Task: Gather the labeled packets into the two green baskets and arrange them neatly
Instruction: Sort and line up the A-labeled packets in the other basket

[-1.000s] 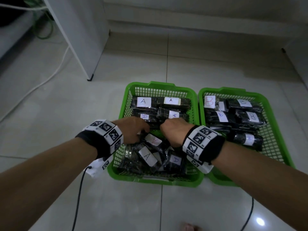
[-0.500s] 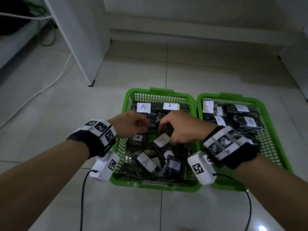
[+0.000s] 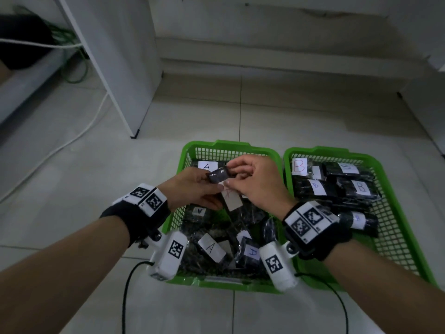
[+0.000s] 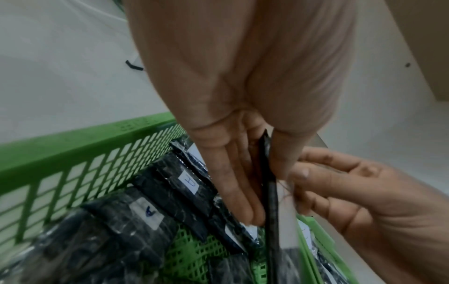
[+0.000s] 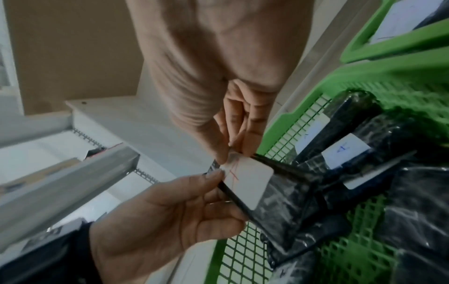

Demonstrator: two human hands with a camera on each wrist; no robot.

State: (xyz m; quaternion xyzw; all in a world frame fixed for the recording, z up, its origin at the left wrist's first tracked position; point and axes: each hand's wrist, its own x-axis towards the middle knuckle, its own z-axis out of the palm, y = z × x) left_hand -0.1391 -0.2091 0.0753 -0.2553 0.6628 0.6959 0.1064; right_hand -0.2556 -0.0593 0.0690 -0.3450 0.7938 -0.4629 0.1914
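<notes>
Two green baskets sit side by side on the tiled floor. The left basket (image 3: 231,143) holds black packets with A labels (image 3: 209,248). B-labelled packets (image 3: 361,188) fill the right basket (image 3: 317,150). Both hands hold one black packet (image 3: 218,175) with a white red-marked label (image 3: 232,201) above the left basket. My left hand (image 3: 212,186) pinches it between thumb and fingers (image 4: 243,192), with the packet (image 4: 271,211) seen edge-on. My right hand (image 5: 233,153) pinches the top of its label (image 5: 250,180).
A white cabinet panel (image 3: 115,68) stands on the floor at the back left. A white cable (image 3: 72,138) and a green cable (image 3: 72,75) lie beside it. A low wall step (image 3: 289,66) runs behind the baskets. Black camera cables (image 3: 125,297) trail on the floor near me.
Both hands have come up out of the left basket, lifting one packet. It now hangs above the basket's far half, held between them.
</notes>
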